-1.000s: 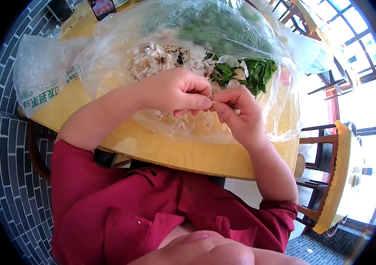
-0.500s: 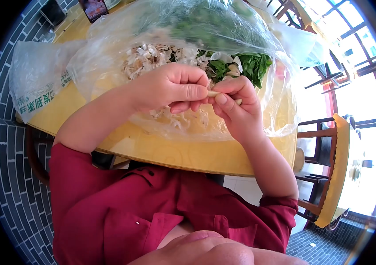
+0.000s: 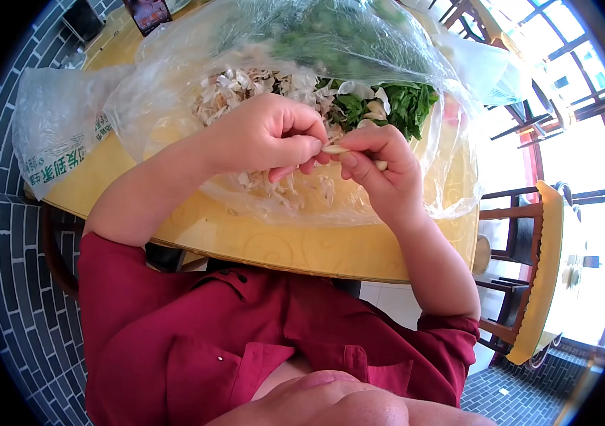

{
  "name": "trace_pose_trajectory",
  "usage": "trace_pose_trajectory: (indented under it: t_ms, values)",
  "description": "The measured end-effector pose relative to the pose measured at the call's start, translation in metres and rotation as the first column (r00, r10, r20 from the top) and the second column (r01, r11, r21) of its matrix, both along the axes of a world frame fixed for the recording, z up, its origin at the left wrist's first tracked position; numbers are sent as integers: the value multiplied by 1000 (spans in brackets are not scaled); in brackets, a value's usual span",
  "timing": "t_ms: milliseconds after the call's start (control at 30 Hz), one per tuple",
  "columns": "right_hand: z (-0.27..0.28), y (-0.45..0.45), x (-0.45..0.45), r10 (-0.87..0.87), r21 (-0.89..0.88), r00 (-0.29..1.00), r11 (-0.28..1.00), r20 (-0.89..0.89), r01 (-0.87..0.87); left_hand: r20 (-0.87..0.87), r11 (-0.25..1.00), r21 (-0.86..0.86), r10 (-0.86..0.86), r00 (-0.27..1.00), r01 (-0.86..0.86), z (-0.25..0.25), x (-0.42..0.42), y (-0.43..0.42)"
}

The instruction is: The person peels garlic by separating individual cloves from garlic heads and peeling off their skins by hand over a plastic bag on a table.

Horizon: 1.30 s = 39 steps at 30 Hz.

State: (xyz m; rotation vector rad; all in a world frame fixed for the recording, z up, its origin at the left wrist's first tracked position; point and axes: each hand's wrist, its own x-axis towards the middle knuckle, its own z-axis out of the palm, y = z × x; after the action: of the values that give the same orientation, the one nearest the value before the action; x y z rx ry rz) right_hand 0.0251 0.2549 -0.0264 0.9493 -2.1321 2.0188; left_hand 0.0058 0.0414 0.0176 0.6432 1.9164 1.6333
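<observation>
Between my hands, above the table's front part, is a pale garlic clove (image 3: 335, 149). My right hand (image 3: 385, 160) pinches it between thumb and forefinger, and a second clove (image 3: 381, 165) shows tucked in that palm. My left hand (image 3: 284, 138) is closed with thumb and forefinger together at the clove's left end; what sits between those fingertips is too small to make out. Behind the hands, papery garlic skins (image 3: 228, 92) lie in a heap beside green leaves (image 3: 412, 110). A few cloves (image 3: 375, 110) rest by the leaves.
A large clear plastic bag (image 3: 245, 42) spreads over the yellow table (image 3: 245, 245) and covers more greens. Another bag with green print (image 3: 53, 135) hangs at the left edge. A phone (image 3: 147, 13) stands at the back left. Chairs (image 3: 515, 227) are on the right.
The clove shows more between my fingertips than before. My left hand has shifted slightly left and up, its fingertips now at the clove's end. The view has shifted a little.
</observation>
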Motion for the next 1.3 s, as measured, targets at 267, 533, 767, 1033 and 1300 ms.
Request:
trace_pose_trajectory:
  t_ms: [267, 533, 767, 1033, 1300]
  values:
    - [2, 3, -1, 287, -246, 890, 947, 354, -207, -265, 994, 102, -5, 964, 33, -22, -3, 3]
    - [-3, 4, -4, 446, -457, 795, 855, 411, -244, -2, 991, 131, -29, 1000, 29, -8, -1, 2]
    - [1, 3, -4, 296, -340, 821, 931, 489, -134, -80, 989, 144, -21, 997, 32, -11, 0, 2]
    - [0, -7, 5, 5, 7, 971, 1000, 241, -7, -624, 989, -47, 81, 777, -140, -18, 5, 6]
    - [-3, -7, 2, -52, 67, 983, 997, 178, 41, -843, 983, 64, 145, 518, -171, -21, 6, 14]
